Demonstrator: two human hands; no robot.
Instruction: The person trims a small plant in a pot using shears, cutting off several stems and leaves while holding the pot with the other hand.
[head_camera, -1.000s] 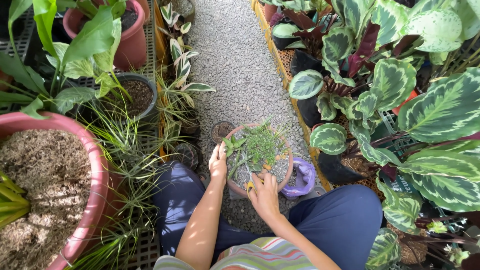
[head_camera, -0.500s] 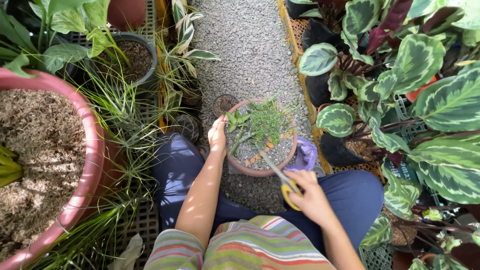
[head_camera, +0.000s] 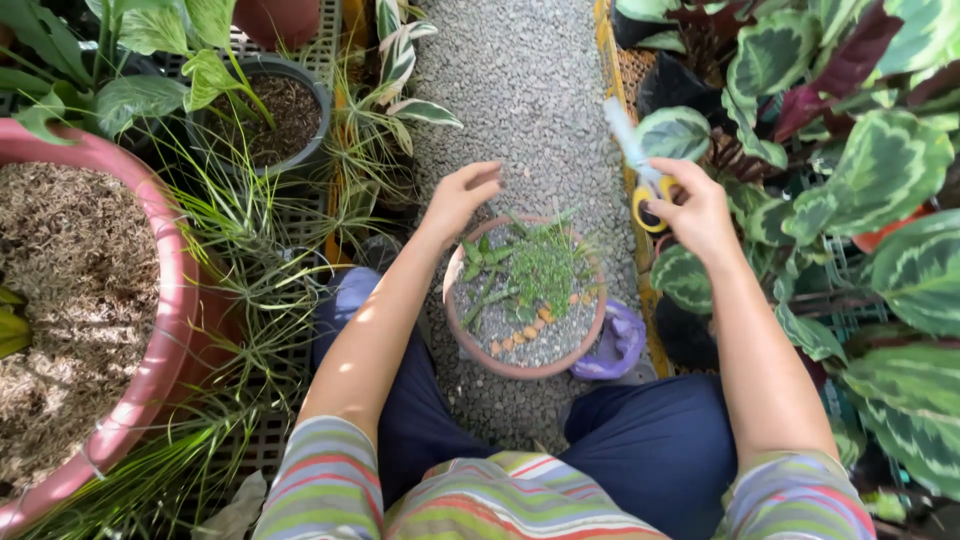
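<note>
A big pink pot (head_camera: 150, 330) sits at left. A small clay pot (head_camera: 525, 300) (holding green sprigs and gravel) rests on gravel between the knees. The left hand (head_camera: 460, 197) hovers open over its rim; the right hand (head_camera: 695, 210) grips yellow-handled scissors (head_camera: 640, 170), raised.

Yellow-handled scissors (head_camera: 640, 175) raised, blades up-left.

No packages, labels, signs or screens here — only plants, pots.
</note>
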